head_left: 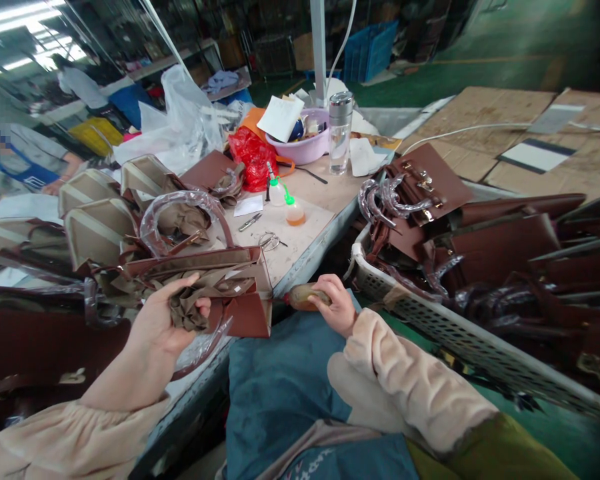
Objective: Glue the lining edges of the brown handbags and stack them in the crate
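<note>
A brown handbag (250,315) lies on its side at the table's front edge, its base edge facing right. My left hand (173,317) is closed on the bag's bunched olive lining (190,307), thumb and fingers wrapped around the cloth. In my right hand (335,303) is a small squeeze bottle (303,297) of yellowish liquid, held level with its tip pointing left at the bag's edge. Whether the tip touches the edge I cannot tell. A plastic-wrapped handle (180,200) arches above the bag.
Several unfinished bags (100,233) crowd the left of the table (300,240). Behind stand green-capped bottles (295,212), scissors (270,241), a purple basin (310,150) and a water bottle (340,137). A grey crate (380,280) of brown bags is at right. A person (45,153) sits far left.
</note>
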Action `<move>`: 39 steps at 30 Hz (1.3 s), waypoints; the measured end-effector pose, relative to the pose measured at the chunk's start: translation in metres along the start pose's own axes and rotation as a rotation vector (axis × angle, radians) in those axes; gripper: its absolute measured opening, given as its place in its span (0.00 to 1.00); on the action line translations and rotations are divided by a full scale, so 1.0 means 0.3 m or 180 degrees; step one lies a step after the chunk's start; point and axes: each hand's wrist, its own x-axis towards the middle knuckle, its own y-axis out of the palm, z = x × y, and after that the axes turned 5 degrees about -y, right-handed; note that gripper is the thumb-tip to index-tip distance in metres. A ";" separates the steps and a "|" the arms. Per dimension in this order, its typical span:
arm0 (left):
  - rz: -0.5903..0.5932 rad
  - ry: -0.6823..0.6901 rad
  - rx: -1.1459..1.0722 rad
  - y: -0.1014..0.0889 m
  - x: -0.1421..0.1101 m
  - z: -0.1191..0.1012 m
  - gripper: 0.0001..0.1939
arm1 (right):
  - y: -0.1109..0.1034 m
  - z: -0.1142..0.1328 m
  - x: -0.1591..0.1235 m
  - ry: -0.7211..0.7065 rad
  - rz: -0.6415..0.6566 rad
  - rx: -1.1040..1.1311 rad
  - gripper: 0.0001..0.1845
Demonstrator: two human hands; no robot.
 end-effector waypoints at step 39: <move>0.0163 -0.0097 -0.0290 -0.030 0.032 -0.022 0.07 | 0.071 -0.034 0.016 0.0797 -0.0398 0.0115 0.05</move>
